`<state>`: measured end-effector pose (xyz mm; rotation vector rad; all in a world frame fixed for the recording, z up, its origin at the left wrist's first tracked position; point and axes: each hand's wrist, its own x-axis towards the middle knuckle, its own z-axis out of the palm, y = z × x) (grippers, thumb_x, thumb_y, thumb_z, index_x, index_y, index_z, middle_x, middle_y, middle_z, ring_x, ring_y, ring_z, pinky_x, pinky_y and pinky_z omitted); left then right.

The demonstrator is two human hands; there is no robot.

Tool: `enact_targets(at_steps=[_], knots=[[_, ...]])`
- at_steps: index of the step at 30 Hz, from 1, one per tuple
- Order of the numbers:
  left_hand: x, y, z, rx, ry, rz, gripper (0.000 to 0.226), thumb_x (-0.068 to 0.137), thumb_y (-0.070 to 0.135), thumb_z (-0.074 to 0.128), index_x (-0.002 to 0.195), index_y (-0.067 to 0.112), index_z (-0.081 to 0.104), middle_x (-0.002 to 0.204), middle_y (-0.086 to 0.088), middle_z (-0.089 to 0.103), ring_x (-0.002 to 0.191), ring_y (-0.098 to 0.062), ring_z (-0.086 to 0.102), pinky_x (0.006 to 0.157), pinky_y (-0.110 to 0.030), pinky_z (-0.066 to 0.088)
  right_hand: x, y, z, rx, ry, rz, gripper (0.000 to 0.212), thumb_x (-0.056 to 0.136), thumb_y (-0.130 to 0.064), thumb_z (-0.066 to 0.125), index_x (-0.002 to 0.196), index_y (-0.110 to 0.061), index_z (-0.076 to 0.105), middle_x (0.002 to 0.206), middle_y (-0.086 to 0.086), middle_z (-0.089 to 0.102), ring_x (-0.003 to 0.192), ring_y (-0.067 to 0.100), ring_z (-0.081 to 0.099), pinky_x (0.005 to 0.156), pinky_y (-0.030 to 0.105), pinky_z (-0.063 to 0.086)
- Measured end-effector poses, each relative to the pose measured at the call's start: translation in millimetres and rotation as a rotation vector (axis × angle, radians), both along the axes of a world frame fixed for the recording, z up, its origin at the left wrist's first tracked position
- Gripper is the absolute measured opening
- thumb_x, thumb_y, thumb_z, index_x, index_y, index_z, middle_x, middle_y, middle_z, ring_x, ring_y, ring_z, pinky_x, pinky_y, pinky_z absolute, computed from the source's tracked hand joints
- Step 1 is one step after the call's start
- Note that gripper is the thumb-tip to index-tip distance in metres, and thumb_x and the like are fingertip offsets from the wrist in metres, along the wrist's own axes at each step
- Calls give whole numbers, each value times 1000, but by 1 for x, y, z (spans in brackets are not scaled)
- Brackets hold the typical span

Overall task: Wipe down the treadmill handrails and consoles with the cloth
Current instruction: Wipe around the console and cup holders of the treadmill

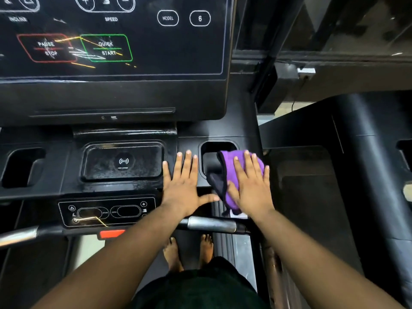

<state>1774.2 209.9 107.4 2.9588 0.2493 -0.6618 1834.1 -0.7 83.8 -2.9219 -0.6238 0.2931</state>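
Purple cloth (231, 175): was pressed flat at the right cup holder (214, 150) of the console tray (66, 175), partly over its edge.
Right hand (249, 188): was laid on the cloth, grip wide, fingers straight and spread.
Left hand (182, 186): was rested flat on the tray just beside the cloth, grip wide, nothing held.
Handrail (211, 224): was seen below both wrists.

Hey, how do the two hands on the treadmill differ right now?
The right hand presses the purple cloth flat at the edge of the cup holder; the left hand lies bare on the black tray beside the charging pad. The left hand's thumb sticks out toward the cloth; the right hand's thumb lies on it. Both are flat, fingers straight and spread.
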Motion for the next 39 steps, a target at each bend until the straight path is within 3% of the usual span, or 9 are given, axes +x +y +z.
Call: enact_targets(at_steps=[5, 9, 21, 25, 28, 30, 32, 36, 39], knots=[[2, 1, 2, 71, -13, -52, 136, 75, 94, 39, 154, 9, -32, 164, -13, -35, 152, -31, -31, 124, -59, -11, 64, 42, 13, 1, 119, -32, 82, 98, -73, 26, 164, -30, 3, 172, 1, -12, 157, 25, -17, 123, 65, -1], [2, 4, 1, 44, -15, -16, 137, 80, 83, 55, 151, 7, -35, 164, -11, -36, 152, -27, -32, 125, -56, -12, 28, 15, 11, 33, 151, -40, 82, 98, -72, 30, 164, -33, 2, 171, -3, -17, 156, 23, -22, 125, 61, 6], [1, 5, 3, 56, -2, -15, 131, 87, 72, 58, 148, 7, -38, 162, -11, -40, 150, -27, -35, 122, -55, -19, 47, 40, 12, -5, 134, -31, 75, 103, -60, 27, 164, -25, 1, 172, 2, -12, 157, 27, -17, 125, 62, 4], [2, 1, 2, 43, -5, 0, 127, 86, 58, 65, 155, 7, -29, 164, -11, -35, 153, -27, -30, 121, -55, -19, -18, 40, 13, -31, 62, 92, 85, 96, -71, 16, 158, -16, 37, 166, 7, 31, 158, 27, 13, 124, 64, 1], [0, 2, 1, 59, -7, 1, 125, 85, 47, 66, 150, 9, -35, 164, -10, -36, 152, -27, -32, 120, -54, -21, 1, 64, 21, -92, 108, 217, 88, 93, -81, 13, 126, -16, 62, 124, 7, 69, 131, 26, 53, 125, 59, 5], [1, 4, 1, 54, 14, -11, 131, 85, 57, 66, 146, 11, -40, 161, -9, -41, 149, -26, -37, 118, -54, -24, 30, 76, 33, -104, 234, 312, 83, 89, -86, 15, 99, -19, 61, 98, 5, 71, 106, 26, 63, 121, 51, 24], [1, 6, 0, 54, 22, -16, 136, 84, 61, 69, 144, 11, -42, 159, -8, -44, 148, -26, -39, 119, -54, -23, 50, 77, 35, -82, 362, 392, 73, 89, -87, 23, 88, -20, 53, 95, 6, 69, 100, 28, 63, 105, 44, 42], [3, 7, 0, 46, 35, -19, 141, 82, 60, 74, 145, 9, -41, 160, -10, -43, 148, -28, -37, 121, -56, -19, 69, 48, 26, -199, 236, 721, 77, 86, -90, 26, 95, -20, 58, 97, 5, 71, 101, 28, 63, 109, 45, 38], [3, 6, 0, 55, 37, -23, 143, 81, 61, 75, 146, 9, -41, 160, -10, -42, 149, -29, -36, 121, -56, -19, 77, 37, 27, -307, 118, 756, 94, 77, -99, 14, 90, -21, 65, 92, 1, 72, 101, 23, 65, 114, 45, 33]])
